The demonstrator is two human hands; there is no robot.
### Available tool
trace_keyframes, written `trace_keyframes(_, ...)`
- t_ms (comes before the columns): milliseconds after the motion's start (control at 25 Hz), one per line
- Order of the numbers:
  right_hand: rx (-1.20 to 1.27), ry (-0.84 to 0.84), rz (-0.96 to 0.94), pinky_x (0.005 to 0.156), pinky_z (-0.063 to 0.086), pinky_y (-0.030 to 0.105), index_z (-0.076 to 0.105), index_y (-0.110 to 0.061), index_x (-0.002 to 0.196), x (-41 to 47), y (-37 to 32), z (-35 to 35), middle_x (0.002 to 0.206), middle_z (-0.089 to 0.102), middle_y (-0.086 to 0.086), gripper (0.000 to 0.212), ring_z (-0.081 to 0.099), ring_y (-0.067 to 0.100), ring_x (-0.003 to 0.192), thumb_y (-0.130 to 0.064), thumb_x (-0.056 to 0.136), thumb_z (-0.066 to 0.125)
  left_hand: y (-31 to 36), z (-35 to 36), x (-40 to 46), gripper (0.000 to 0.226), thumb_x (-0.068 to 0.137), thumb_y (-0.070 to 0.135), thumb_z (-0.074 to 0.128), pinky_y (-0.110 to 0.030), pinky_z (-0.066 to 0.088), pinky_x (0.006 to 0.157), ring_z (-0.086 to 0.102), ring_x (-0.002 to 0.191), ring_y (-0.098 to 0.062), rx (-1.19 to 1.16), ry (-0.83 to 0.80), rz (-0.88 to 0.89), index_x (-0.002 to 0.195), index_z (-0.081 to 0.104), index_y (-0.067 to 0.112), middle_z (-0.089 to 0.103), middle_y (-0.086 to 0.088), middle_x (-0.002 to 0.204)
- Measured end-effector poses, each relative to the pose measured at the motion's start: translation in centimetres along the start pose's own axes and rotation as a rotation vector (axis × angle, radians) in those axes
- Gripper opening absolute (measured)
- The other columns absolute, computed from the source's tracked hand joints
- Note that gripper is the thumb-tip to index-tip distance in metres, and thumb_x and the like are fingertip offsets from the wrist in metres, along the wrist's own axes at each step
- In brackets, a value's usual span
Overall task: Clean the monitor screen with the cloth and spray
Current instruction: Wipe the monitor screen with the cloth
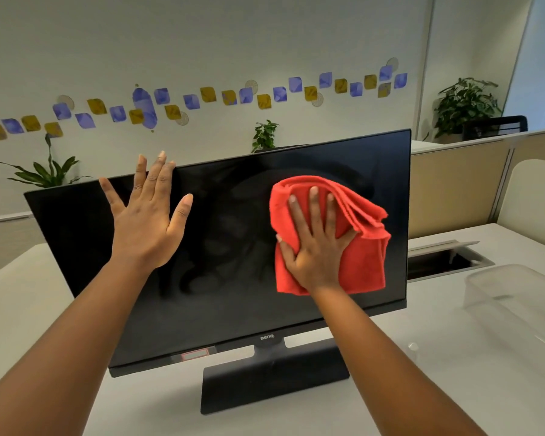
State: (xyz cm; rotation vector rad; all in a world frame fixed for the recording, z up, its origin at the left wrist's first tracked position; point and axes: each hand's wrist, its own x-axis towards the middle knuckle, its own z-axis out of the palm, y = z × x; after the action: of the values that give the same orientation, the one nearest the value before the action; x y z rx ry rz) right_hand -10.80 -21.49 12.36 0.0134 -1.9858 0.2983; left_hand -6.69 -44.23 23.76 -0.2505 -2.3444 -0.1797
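A black monitor (227, 247) stands on its base on the white desk, its dark screen facing me and tilted. My right hand (315, 243) presses a folded red cloth (362, 265) flat against the right half of the screen, fingers straight and spread. My left hand (145, 212) is open with fingers spread in front of the upper left part of the screen, fingertips at the top edge. Faint streaks show in the middle of the screen. A small clear spray bottle cap (412, 347) seems to stand on the desk at right, too faint to be sure.
A clear plastic bin (516, 297) sits at the desk's right. Behind the monitor's right side is an open cable hatch (447, 259). Potted plants (44, 174) and beige partitions (453, 190) stand behind the white desk (29, 297).
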Motion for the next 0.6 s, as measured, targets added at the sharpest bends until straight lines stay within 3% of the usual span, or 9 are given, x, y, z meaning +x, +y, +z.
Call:
trace_keyframes(80,0.007,0.037,0.152,0.096,0.008,0.072,0.024,-0.027,0.142,-0.1,1.5,0.0,0.149,0.031,0.011,0.067,0.014,0.029,0.139,-0.053,0.082,0.039,0.0,0.0,0.0,0.067,0.088,0.053,0.013,-0.047,-0.025,0.105,-0.016,0.140,-0.006,0.007,0.000,0.002,0.146,0.006,0.021,0.002,0.004,0.157)
trace_keyframes(240,0.001,0.019,0.307,0.099,0.009,0.075,0.016,-0.023,0.145,-3.2,3.1,0.0,0.151,0.023,0.014,0.068,0.015,0.035,0.140,-0.053,0.086,0.034,0.0,0.1,0.0,0.068,0.087,0.055,0.012,-0.048,-0.026,0.104,-0.016,0.140,-0.005,0.020,0.002,0.001,0.146,0.005,0.022,0.002,0.005,0.157)
trace_keyframes(320,0.019,-0.034,0.254,0.096,0.014,0.075,0.007,-0.028,0.147,-4.7,2.1,0.2,0.152,0.022,0.015,0.071,0.011,0.035,0.139,-0.052,0.085,0.034,0.0,0.0,0.0,0.070,0.086,0.057,0.009,-0.048,-0.026,0.104,-0.017,0.139,-0.004,0.024,0.005,-0.004,0.146,0.005,0.022,0.002,0.005,0.157)
trace_keyframes(400,0.027,-0.077,0.120,0.089,0.029,0.073,0.005,-0.028,0.146,-5.0,0.9,0.2,0.151,0.018,0.011,0.071,0.010,0.034,0.138,-0.052,0.085,0.034,0.0,-0.1,0.0,0.074,0.083,0.060,0.006,-0.048,-0.027,0.104,-0.016,0.139,-0.004,0.028,0.004,-0.003,0.146,0.006,0.022,0.003,0.005,0.157)
trace_keyframes(480,0.026,-0.077,-0.048,0.084,0.044,0.062,0.011,-0.029,0.146,-3.8,0.2,0.0,0.150,0.017,0.007,0.070,0.013,0.032,0.137,-0.050,0.084,0.036,0.0,-0.3,-0.1,0.077,0.081,0.062,0.004,-0.047,-0.027,0.104,-0.015,0.139,-0.004,0.025,-0.007,0.001,0.146,0.006,0.022,0.004,0.005,0.157)
trace_keyframes(600,0.055,-0.022,-0.196,0.080,0.049,0.051,0.024,-0.029,0.142,0.5,0.2,-1.1,0.151,0.025,0.005,0.065,0.018,0.029,0.137,-0.045,0.081,0.042,0.0,-0.6,0.0,0.077,0.080,0.062,0.005,-0.046,-0.027,0.104,-0.017,0.137,0.000,-0.015,-0.031,-0.003,0.146,0.007,0.023,0.002,0.008,0.156)
